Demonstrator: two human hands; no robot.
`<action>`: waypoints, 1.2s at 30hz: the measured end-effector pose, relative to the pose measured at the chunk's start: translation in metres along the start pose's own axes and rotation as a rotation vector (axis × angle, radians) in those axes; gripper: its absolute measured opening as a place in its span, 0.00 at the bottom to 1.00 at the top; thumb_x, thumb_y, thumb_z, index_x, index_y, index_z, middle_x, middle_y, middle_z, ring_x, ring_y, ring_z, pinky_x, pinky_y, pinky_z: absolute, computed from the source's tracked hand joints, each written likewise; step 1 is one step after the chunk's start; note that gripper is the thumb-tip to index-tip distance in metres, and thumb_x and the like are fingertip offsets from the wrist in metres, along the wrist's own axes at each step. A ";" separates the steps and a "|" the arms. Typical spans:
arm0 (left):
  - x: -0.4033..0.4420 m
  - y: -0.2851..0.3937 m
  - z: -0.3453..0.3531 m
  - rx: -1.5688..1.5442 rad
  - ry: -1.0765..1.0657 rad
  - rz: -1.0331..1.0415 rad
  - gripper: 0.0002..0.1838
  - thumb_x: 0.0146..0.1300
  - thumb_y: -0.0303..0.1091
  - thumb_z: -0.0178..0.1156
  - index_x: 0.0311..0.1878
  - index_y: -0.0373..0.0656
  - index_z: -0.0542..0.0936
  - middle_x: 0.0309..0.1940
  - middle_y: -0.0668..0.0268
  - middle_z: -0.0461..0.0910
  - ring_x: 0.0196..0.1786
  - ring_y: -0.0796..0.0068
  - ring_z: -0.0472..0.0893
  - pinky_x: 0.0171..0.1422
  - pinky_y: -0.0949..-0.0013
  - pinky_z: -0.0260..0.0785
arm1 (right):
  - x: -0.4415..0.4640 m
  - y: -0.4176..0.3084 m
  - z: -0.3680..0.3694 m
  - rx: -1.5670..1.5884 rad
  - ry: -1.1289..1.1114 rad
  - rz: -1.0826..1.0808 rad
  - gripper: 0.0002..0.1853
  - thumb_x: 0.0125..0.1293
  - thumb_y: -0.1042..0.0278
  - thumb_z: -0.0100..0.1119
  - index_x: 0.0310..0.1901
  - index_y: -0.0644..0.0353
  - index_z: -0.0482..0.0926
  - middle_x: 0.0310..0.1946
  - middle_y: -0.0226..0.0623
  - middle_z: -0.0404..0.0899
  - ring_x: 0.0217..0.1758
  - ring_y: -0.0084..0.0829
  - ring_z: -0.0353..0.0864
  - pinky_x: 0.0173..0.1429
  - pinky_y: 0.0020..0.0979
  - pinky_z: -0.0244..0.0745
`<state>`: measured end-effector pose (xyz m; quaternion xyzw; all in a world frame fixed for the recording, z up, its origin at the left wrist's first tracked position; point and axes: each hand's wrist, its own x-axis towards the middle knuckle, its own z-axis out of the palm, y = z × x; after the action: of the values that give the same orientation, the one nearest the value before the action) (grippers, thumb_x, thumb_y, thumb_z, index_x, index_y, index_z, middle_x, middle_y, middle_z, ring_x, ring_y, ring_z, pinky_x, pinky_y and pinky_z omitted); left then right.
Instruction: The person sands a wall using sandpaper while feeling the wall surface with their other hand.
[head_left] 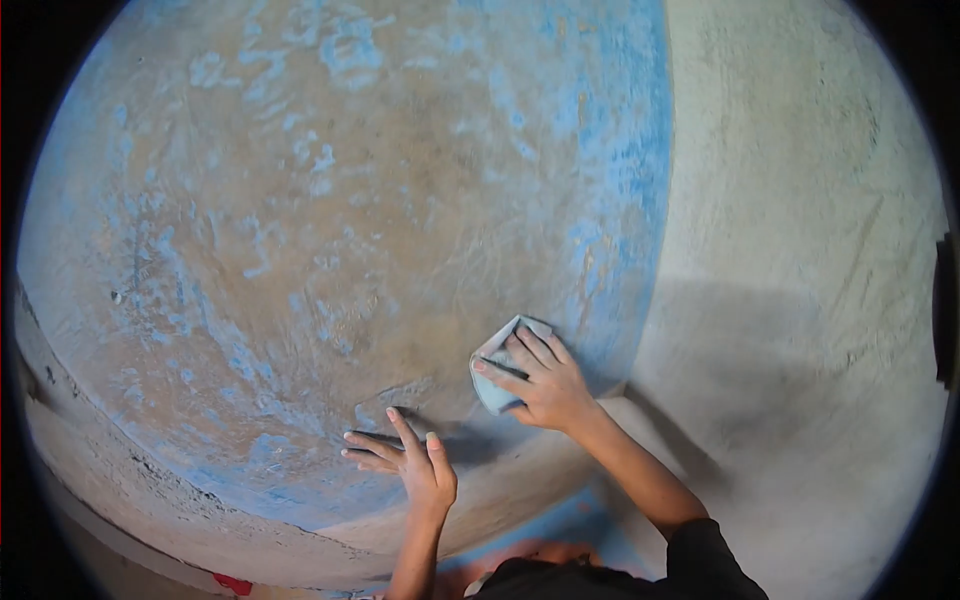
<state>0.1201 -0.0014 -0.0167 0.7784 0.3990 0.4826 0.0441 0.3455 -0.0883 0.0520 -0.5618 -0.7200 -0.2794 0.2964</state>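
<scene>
My right hand [548, 382] lies over a folded pale blue-grey sheet of sandpaper [492, 397], pressing it flat to the wall with the fingers on top. Its stiff, creased edges stick out past my fingers. Blue paint on the wall [400, 250] is worn and patchy, with large brown-grey areas showing through. To the left and lower down, my left hand [415, 465] is open, fingers spread, holding nothing. Its fingertips are at the wall surface; whether they all touch it, I cannot tell.
At right, a pale, unpainted wall section [780, 200] meets the blue area along a straight edge. A rough ledge [180, 490] runs along the lower left. Something small and red [232, 583] lies at the bottom. A dark object [945, 310] shows at the far right.
</scene>
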 end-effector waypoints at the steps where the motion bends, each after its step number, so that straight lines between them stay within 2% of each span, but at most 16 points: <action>1: 0.006 0.005 0.001 0.032 0.007 0.027 0.33 0.76 0.50 0.40 0.81 0.54 0.50 0.76 0.35 0.17 0.72 0.19 0.15 0.63 0.16 0.15 | 0.006 0.012 -0.016 -0.030 -0.034 0.034 0.31 0.65 0.59 0.60 0.70 0.51 0.70 0.71 0.59 0.63 0.74 0.59 0.61 0.73 0.56 0.56; 4: 0.030 0.014 -0.012 0.166 0.028 0.110 0.32 0.75 0.49 0.44 0.79 0.56 0.55 0.76 0.34 0.21 0.73 0.19 0.17 0.64 0.17 0.13 | 0.044 0.047 -0.034 -0.220 0.613 0.335 0.35 0.59 0.53 0.66 0.70 0.37 0.71 0.68 0.46 0.71 0.73 0.43 0.67 0.72 0.51 0.60; 5: 0.042 0.018 -0.017 0.222 0.035 0.140 0.32 0.75 0.49 0.45 0.79 0.56 0.57 0.77 0.34 0.22 0.73 0.19 0.17 0.64 0.18 0.13 | 0.055 0.048 -0.037 -0.244 0.610 0.336 0.37 0.57 0.52 0.67 0.71 0.33 0.69 0.68 0.43 0.71 0.73 0.42 0.67 0.72 0.49 0.60; 8: 0.070 0.040 -0.039 0.381 0.067 0.223 0.30 0.75 0.49 0.46 0.77 0.53 0.62 0.78 0.37 0.29 0.76 0.25 0.21 0.68 0.23 0.12 | 0.062 0.021 -0.048 -0.023 0.050 -0.102 0.36 0.61 0.57 0.63 0.73 0.38 0.66 0.72 0.53 0.64 0.75 0.56 0.61 0.75 0.54 0.54; 9: 0.080 0.047 -0.046 0.428 0.079 0.251 0.30 0.75 0.49 0.46 0.76 0.51 0.64 0.79 0.39 0.31 0.77 0.27 0.23 0.70 0.25 0.13 | 0.067 0.020 -0.051 0.050 0.017 -0.105 0.36 0.62 0.56 0.62 0.74 0.41 0.65 0.74 0.55 0.59 0.77 0.62 0.55 0.77 0.57 0.49; 12: 0.106 0.050 -0.067 0.509 0.134 0.359 0.27 0.73 0.47 0.49 0.72 0.53 0.70 0.79 0.41 0.38 0.79 0.31 0.27 0.74 0.31 0.12 | 0.100 0.036 -0.076 -0.149 0.381 0.086 0.37 0.62 0.50 0.62 0.74 0.40 0.65 0.74 0.51 0.61 0.77 0.58 0.56 0.78 0.57 0.48; 13: 0.114 0.053 -0.074 0.511 0.185 0.381 0.25 0.72 0.45 0.50 0.71 0.55 0.73 0.80 0.46 0.45 0.80 0.33 0.31 0.76 0.35 0.14 | 0.115 0.039 -0.084 -0.119 0.526 0.101 0.38 0.64 0.45 0.60 0.75 0.40 0.62 0.75 0.48 0.59 0.77 0.57 0.56 0.78 0.57 0.47; 17: 0.141 0.049 -0.106 0.568 0.248 0.477 0.26 0.70 0.44 0.52 0.71 0.57 0.73 0.79 0.54 0.53 0.81 0.41 0.40 0.79 0.40 0.20 | 0.134 -0.006 -0.083 -0.065 0.108 -0.241 0.41 0.62 0.44 0.62 0.76 0.39 0.60 0.76 0.47 0.56 0.78 0.54 0.56 0.78 0.57 0.48; 20: 0.164 0.038 -0.138 0.570 0.294 0.494 0.26 0.70 0.44 0.53 0.71 0.59 0.73 0.78 0.56 0.55 0.81 0.43 0.43 0.79 0.41 0.23 | 0.162 -0.012 -0.104 -0.140 0.181 -0.254 0.42 0.59 0.45 0.65 0.75 0.35 0.61 0.76 0.46 0.58 0.79 0.48 0.56 0.78 0.56 0.49; 21: 0.171 0.032 -0.148 0.583 0.358 0.512 0.26 0.69 0.45 0.54 0.71 0.60 0.73 0.78 0.58 0.57 0.81 0.46 0.46 0.79 0.41 0.28 | 0.175 -0.013 -0.112 -0.204 0.302 -0.154 0.42 0.57 0.50 0.68 0.74 0.31 0.61 0.76 0.46 0.57 0.80 0.44 0.54 0.78 0.55 0.50; 24: 0.187 0.022 -0.187 0.550 0.395 0.503 0.27 0.69 0.46 0.54 0.72 0.62 0.71 0.78 0.60 0.57 0.81 0.49 0.48 0.79 0.41 0.33 | 0.207 -0.030 -0.107 -0.220 0.472 -0.138 0.43 0.57 0.55 0.69 0.74 0.32 0.61 0.77 0.43 0.55 0.80 0.42 0.53 0.78 0.54 0.49; 27: 0.204 0.003 -0.220 0.564 0.459 0.514 0.28 0.70 0.47 0.53 0.73 0.64 0.70 0.78 0.62 0.57 0.81 0.52 0.49 0.79 0.41 0.36 | 0.212 -0.072 -0.090 -0.236 0.126 -0.406 0.45 0.56 0.62 0.68 0.76 0.35 0.58 0.78 0.40 0.54 0.81 0.44 0.52 0.80 0.55 0.46; 30: 0.217 -0.020 -0.247 0.550 0.525 0.518 0.27 0.71 0.48 0.52 0.73 0.66 0.69 0.78 0.64 0.57 0.81 0.54 0.49 0.79 0.42 0.37 | 0.243 -0.093 -0.105 -0.331 0.224 -0.296 0.45 0.57 0.63 0.67 0.77 0.37 0.56 0.78 0.37 0.54 0.81 0.44 0.52 0.80 0.55 0.45; 31: 0.217 -0.026 -0.255 0.563 0.537 0.513 0.27 0.72 0.49 0.50 0.73 0.65 0.69 0.78 0.64 0.57 0.81 0.55 0.49 0.80 0.44 0.35 | 0.257 -0.095 -0.108 -0.326 0.350 -0.207 0.46 0.58 0.62 0.66 0.77 0.36 0.55 0.78 0.38 0.54 0.80 0.43 0.52 0.81 0.54 0.44; 34: 0.214 -0.051 -0.266 0.534 0.588 0.502 0.27 0.72 0.50 0.49 0.73 0.64 0.69 0.78 0.64 0.58 0.81 0.56 0.49 0.81 0.46 0.33 | 0.286 -0.119 -0.097 -0.344 0.517 -0.253 0.44 0.59 0.62 0.65 0.77 0.37 0.56 0.78 0.38 0.55 0.80 0.42 0.53 0.80 0.55 0.45; 36: 0.208 -0.065 -0.266 0.511 0.609 0.482 0.28 0.72 0.51 0.49 0.73 0.63 0.69 0.78 0.63 0.58 0.81 0.57 0.50 0.81 0.49 0.30 | 0.278 -0.148 -0.082 -0.322 0.244 -0.453 0.43 0.59 0.62 0.64 0.77 0.37 0.57 0.78 0.37 0.56 0.80 0.42 0.53 0.80 0.55 0.46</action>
<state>-0.0813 0.0964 0.2438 0.6578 0.3078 0.5717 -0.3816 0.1568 -0.0019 0.3023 -0.3891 -0.7326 -0.5142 0.2179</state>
